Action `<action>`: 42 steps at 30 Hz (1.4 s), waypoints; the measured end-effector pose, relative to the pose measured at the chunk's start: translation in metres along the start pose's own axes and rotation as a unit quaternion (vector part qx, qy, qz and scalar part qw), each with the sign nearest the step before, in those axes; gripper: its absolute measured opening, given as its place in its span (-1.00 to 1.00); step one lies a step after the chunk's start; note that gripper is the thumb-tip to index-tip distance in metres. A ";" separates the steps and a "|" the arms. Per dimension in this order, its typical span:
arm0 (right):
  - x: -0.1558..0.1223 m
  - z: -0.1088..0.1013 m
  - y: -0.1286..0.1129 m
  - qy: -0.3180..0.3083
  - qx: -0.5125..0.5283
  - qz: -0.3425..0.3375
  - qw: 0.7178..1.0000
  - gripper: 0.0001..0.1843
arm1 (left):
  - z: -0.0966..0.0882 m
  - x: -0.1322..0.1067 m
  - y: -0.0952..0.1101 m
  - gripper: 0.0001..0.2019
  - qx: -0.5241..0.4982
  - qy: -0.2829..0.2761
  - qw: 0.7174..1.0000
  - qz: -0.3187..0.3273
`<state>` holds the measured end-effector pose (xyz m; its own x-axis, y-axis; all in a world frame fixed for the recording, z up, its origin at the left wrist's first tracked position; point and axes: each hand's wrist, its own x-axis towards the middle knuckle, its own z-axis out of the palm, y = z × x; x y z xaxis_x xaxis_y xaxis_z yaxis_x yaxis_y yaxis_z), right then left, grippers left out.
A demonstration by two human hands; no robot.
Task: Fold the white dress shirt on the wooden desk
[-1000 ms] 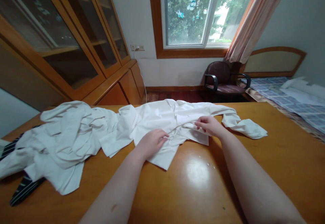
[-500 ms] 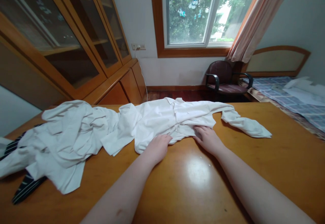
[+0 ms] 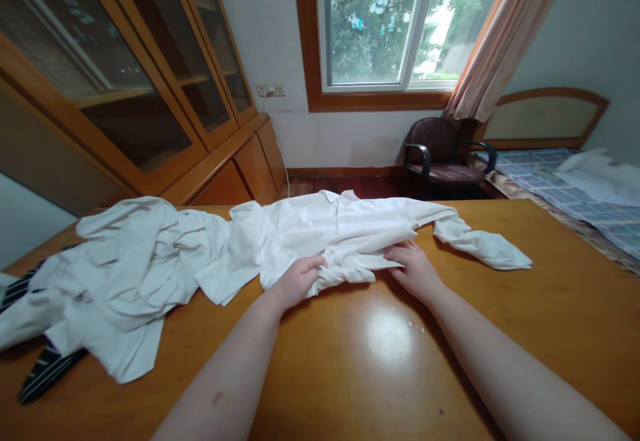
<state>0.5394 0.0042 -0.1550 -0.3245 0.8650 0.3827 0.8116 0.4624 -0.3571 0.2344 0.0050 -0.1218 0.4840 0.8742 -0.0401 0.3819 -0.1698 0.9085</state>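
While the left hand (image 3: 296,280) clenches a bunched fold at the near edge of the white shirt (image 3: 350,228), the right hand (image 3: 415,269) lies flat with fingers uncurled, tips touching that edge just right of the grip. The shirt spreads beyond both hands on the wooden table (image 3: 380,361)

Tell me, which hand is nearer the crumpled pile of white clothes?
Left. The left hand grips the white shirt just right of the pile; the right hand rests farther right.

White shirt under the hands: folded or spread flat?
Partly folded: white shirt has its near edge doubled over, bunched in left hand; right hand flat on it; sleeve trails loose.
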 end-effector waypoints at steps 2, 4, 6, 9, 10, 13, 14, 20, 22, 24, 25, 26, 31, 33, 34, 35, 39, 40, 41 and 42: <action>-0.001 -0.005 -0.001 -0.003 0.057 0.003 0.998 -0.85 | -0.003 0.000 -0.002 -0.82 -0.049 -0.010 0.999 -0.017; -0.004 -0.010 -0.003 -0.002 0.087 0.030 0.996 -0.84 | -0.006 -0.001 -0.003 -0.82 -0.080 -0.011 0.996 -0.042; -0.006 -0.015 -0.005 -0.007 0.102 0.061 0.993 -0.72 | -0.009 -0.001 -0.003 -0.81 -0.086 -0.010 0.994 -0.061; -0.007 -0.022 -0.007 -0.063 0.164 0.064 0.982 -0.61 | -0.014 -0.003 0.001 -0.83 -0.066 -0.024 0.994 -0.081; -0.006 -0.025 -0.007 -0.093 0.200 0.054 0.974 -0.57 | -0.015 -0.004 0.003 -0.84 -0.055 -0.037 0.994 -0.088; -0.008 -0.032 -0.007 -0.170 0.302 0.021 0.938 -0.40 | -0.018 -0.007 0.009 -0.77 -0.011 -0.100 0.989 -0.108; -0.009 -0.034 -0.007 -0.168 0.326 0.017 0.930 -0.35 | -0.018 -0.008 0.010 -0.73 0.001 -0.128 0.985 -0.115; -0.017 -0.046 -0.014 0.219 0.172 0.028 0.960 -0.67 | -0.019 -0.006 0.005 -0.68 0.144 -0.005 0.988 -0.057; -0.013 -0.048 -0.017 0.222 0.069 -0.022 0.972 -0.77 | -0.020 -0.003 -0.001 -0.66 0.246 0.056 0.967 -0.041; -0.008 -0.047 -0.019 0.132 0.005 -0.056 0.990 -0.69 | -0.020 -0.001 -0.007 -0.57 0.321 0.056 0.943 -0.065; -0.005 -0.046 -0.020 0.075 -0.020 -0.051 0.996 -0.64 | -0.020 0.000 -0.010 -0.49 0.346 0.044 0.934 -0.082; -0.003 -0.045 -0.021 0.020 -0.043 -0.028 0.998 -0.59 | -0.020 0.001 -0.012 -0.41 0.364 0.031 0.926 -0.098; 0.002 -0.041 -0.016 -0.155 -0.140 0.237 0.949 -0.50 | -0.017 0.002 -0.020 -0.17 0.400 -0.040 0.907 -0.129; 0.003 -0.042 -0.013 -0.170 -0.166 0.289 0.927 -0.50 | -0.016 0.003 -0.024 -0.12 0.407 -0.059 0.902 -0.129; 0.003 -0.042 -0.013 -0.159 -0.176 0.297 0.925 -0.51 | -0.015 0.003 -0.025 -0.10 0.410 -0.064 0.901 -0.128; 0.002 -0.043 -0.013 -0.140 -0.183 0.292 0.928 -0.54 | -0.015 0.005 -0.027 -0.10 0.412 -0.068 0.900 -0.127; 0.002 -0.042 -0.017 -0.098 -0.165 0.203 0.960 -0.57 | -0.013 0.011 -0.032 -0.15 0.418 -0.059 0.900 -0.111; 0.001 -0.040 -0.017 -0.112 -0.153 0.186 0.964 -0.55 | -0.013 0.013 -0.034 -0.17 0.418 -0.052 0.901 -0.106; 0.001 -0.038 -0.016 -0.127 -0.142 0.177 0.966 -0.54 | -0.013 0.014 -0.035 -0.19 0.417 -0.044 0.902 -0.100; 0.001 -0.036 -0.014 -0.139 -0.133 0.172 0.966 -0.54 | -0.013 0.016 -0.036 -0.22 0.415 -0.035 0.904 -0.095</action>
<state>0.5450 -0.0087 -0.1192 -0.1004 0.9946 0.0244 0.9790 0.1032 -0.1760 0.2181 0.0311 -0.1500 0.3841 0.8978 -0.2153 0.9089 -0.3268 0.2590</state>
